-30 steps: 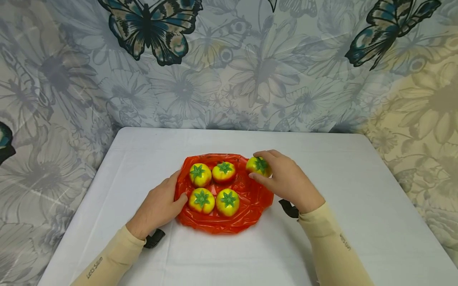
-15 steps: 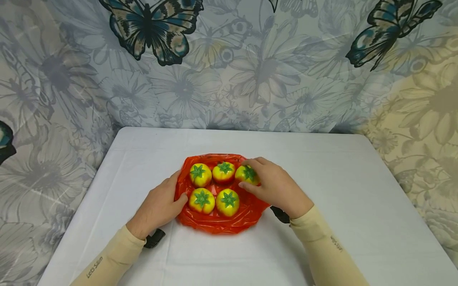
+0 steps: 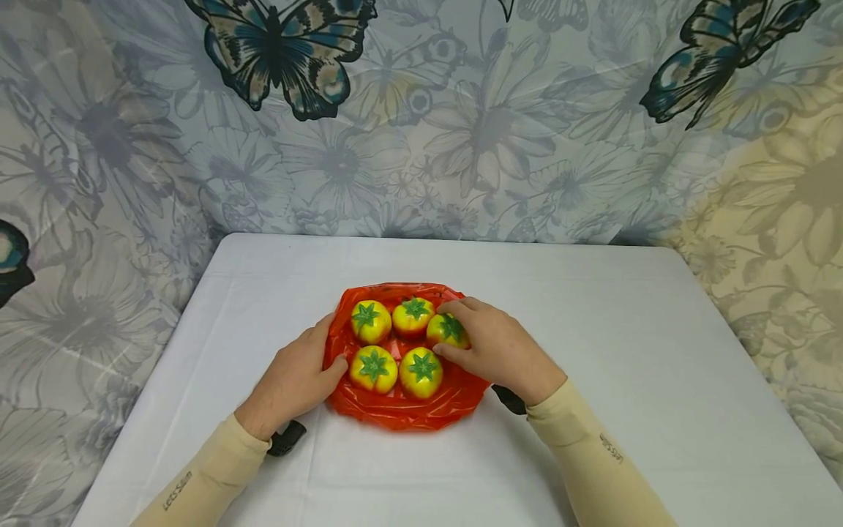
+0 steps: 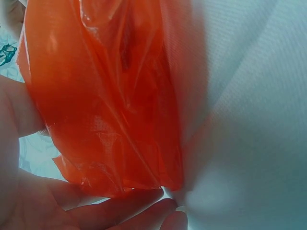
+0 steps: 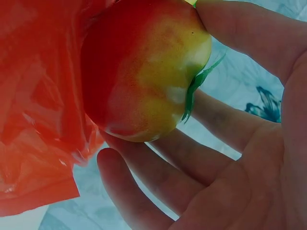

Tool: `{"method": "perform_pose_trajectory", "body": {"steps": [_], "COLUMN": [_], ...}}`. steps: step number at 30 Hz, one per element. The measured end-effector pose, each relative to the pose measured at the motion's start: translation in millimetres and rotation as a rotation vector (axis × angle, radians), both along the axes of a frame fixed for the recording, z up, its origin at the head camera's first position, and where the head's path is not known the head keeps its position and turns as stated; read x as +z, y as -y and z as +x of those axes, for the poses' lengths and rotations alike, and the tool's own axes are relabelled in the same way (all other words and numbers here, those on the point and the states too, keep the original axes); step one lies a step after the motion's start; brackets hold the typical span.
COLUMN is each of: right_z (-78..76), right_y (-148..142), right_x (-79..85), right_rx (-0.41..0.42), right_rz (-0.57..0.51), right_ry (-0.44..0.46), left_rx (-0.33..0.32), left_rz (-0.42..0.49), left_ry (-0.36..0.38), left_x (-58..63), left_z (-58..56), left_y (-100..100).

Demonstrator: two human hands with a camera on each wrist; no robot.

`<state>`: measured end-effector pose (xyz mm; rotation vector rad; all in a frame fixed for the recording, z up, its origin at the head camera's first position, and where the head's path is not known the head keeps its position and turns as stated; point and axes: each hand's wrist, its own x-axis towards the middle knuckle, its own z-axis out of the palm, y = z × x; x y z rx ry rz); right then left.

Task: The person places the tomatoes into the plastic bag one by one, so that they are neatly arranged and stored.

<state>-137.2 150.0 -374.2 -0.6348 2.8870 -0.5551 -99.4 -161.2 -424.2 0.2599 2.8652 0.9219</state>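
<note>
A red plastic bag (image 3: 408,417) lies spread open on the table, its edge gathered into a low rim. My left hand (image 3: 298,377) holds the bag's left side, thumb over the rim; in the left wrist view its fingers curve along the outside of the red plastic (image 4: 105,110). With thumb and fingertips my right hand (image 3: 507,348) grips a red-and-yellow tomato (image 3: 448,331) with a green star-shaped top, at the bag's right side. The right wrist view has that held tomato (image 5: 144,72) close against the plastic. Several like tomatoes (image 3: 373,369) sit inside the bag.
A white cloth covers the table (image 3: 593,322), whose far edge meets a wall hanging (image 3: 487,132) with flowers and butterflies. Dark wrist devices (image 3: 287,438) show under both sleeves.
My right hand has carried its tomato leftward from the bag's right rim to beside the other tomatoes. The left hand has stayed in place on the bag.
</note>
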Motion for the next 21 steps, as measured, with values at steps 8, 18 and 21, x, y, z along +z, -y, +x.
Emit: {"method": "perform_pose_trajectory", "body": {"steps": [8,18,21], "right_z": [-1.0,-3.0,-3.8], "right_y": [2.0,2.3,2.6], "right_x": [-4.4,-11.7,-13.1], "right_rx": [0.006,0.031,0.032], "right_rz": [0.023,0.042,0.047], "right_ry": [-0.003,0.001,0.003], "left_rx": [0.000,0.003,0.001], "left_rz": [-0.002,-0.008,-0.010], "left_ry": [-0.003,-0.003,-0.005], "left_x": [0.0,0.4,0.5], "left_z": [-0.2,-0.6,-0.9], "left_y": [0.3,0.0,0.2]}}
